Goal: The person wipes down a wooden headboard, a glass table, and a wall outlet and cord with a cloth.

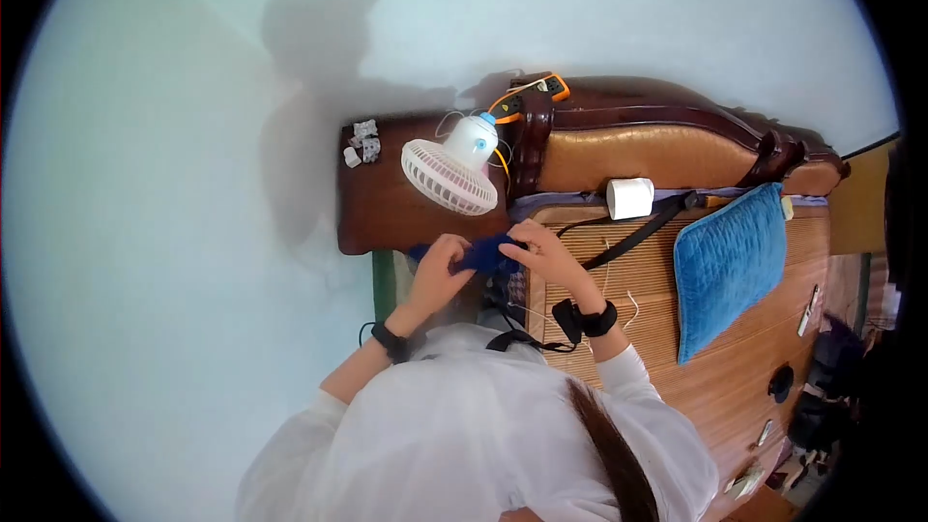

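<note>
Pale wall (145, 232) is being crossed by a dark shadow (319, 39), and beside it a brown wooden table (387, 203) is being seen next to a carved wooden sofa (628, 150). Near the table's front edge, a dark blue cloth (493, 253) is being held bunched between 2 hands. At its left side, the cloth is being gripped by the curled fingers of the left hand (441, 271); at its right side, it is being pinched by the thumb and fingers of the right hand (543, 253). Both wrists are being encircled by black bands, 1 on the left (391, 340) and 1 on the right (599, 319).

On the table, a white fan (449, 179) is being supported near the sofa, with small crumpled packets (365, 143) being kept near the far left corner. An orange-and-black power strip (556, 88) is being held up behind the fan, by the sofa's end.

By the sofa's backrest, a white roll (630, 199) is being carried by the slatted seat (657, 329). Near the roll, a black strap (638, 240) is being stretched diagonally, and farther right a blue cushion (732, 271) is being borne at an angle.
</note>
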Demonstrator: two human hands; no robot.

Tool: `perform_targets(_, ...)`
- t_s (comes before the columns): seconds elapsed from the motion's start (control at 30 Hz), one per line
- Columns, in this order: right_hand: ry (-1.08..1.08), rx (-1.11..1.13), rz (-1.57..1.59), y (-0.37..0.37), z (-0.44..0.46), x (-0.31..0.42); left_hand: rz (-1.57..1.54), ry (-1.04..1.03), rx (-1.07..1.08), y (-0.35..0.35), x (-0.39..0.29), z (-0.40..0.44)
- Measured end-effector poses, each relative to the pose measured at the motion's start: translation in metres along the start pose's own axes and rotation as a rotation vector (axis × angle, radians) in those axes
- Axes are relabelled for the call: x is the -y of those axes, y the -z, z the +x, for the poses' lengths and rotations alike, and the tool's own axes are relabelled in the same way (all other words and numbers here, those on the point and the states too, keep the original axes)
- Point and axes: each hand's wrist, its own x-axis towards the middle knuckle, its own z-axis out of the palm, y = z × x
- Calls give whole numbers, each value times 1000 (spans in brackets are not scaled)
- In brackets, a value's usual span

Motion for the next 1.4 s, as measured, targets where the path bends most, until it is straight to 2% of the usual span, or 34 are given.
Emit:
perform_targets(0.07, -37, -30, 164, -4, 6, 6, -119, 105, 59, 0, 9, 3)
perform_targets(0.13, -147, -54, 380, -12, 14, 10, -169, 97, 25, -1, 11, 8)
perform_targets(0.27, -131, -89, 448, -14, 28, 35, -337, 95, 57, 2, 20, 27)
perform_targets(0.3, -145, -136, 523, -12, 33, 58, -395, 65, 66, 9, 13, 32)
perform_targets(0.4, -129, -389, 569, 2, 30, 70, -243, -70, 101, 12, 24, 42)
perform_targets(0.47, -28, -493, 723, 17, 28, 83, -294, -43, 187, 22, 16, 47)
perform_targets(0.53, 81, -623, 725, 31, 27, 100, -309, -65, 255, 28, 14, 52)
perform_targets(0.6, 95, -699, 635, 45, 29, 116, -312, -185, 232, 24, 18, 58)
perform_targets(0.7, 126, -792, 585, 59, 29, 112, -332, -333, 67, 22, 2, 68)
perform_targets(0.8, 137, -897, 491, 68, 40, 85, -468, -86, 278, 33, -13, 76)
perform_targets(0.83, 29, -887, 353, 60, 51, 95, -514, -133, 238, 33, -16, 78)
perform_targets(0.87, -22, -878, 231, 67, 52, 66, -508, -120, 224, 30, -15, 79)
perform_targets(0.93, -55, -844, 50, 55, 78, 58, -492, -104, 189, 21, -11, 86)
perform_targets(1.0, 8, -765, -114, 54, 95, 13, -450, -76, 137, 14, -9, 93)
perform_targets(1.07, -77, -631, -584, 58, 112, -26, -380, -35, 109, 5, -2, 103)
perform_targets(1.2, -195, -447, -866, 46, 153, -91, -140, 130, 177, -8, -4, 129)
perform_targets(1.27, -48, -503, -1112, 44, 167, -105, -67, 149, 162, -23, 1, 143)
perform_targets(1.33, -17, -484, -1033, 55, 179, -111, -32, 114, 120, -34, -5, 155)
perform_targets(1.37, -6, -473, -994, 63, 180, -113, -63, 264, 240, -37, -11, 163)
perform_targets(1.4, -17, -445, -963, 68, 177, -115, -65, 256, 243, -47, -10, 166)
